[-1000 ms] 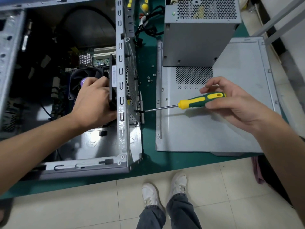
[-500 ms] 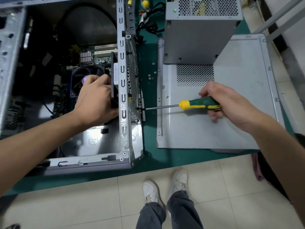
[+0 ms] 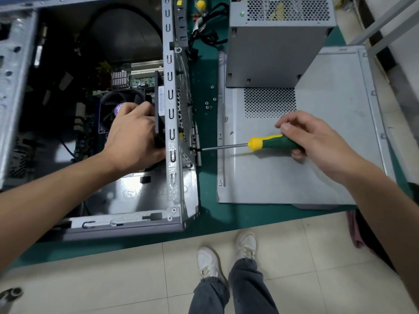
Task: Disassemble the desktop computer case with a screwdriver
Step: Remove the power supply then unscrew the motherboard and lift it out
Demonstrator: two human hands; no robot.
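While the right hand (image 3: 317, 141) grips the screwdriver (image 3: 272, 143), the left hand (image 3: 133, 137) grasps the light, rigid fan (image 3: 159, 114) by its frame inside the case (image 3: 174, 177).

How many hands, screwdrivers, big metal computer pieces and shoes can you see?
Hands: 2, left hand and right hand
Screwdrivers: 1, screwdriver
Big metal pieces: 3, open case, side panel, power supply box
Shoes: 2, white shoes
Total: 8
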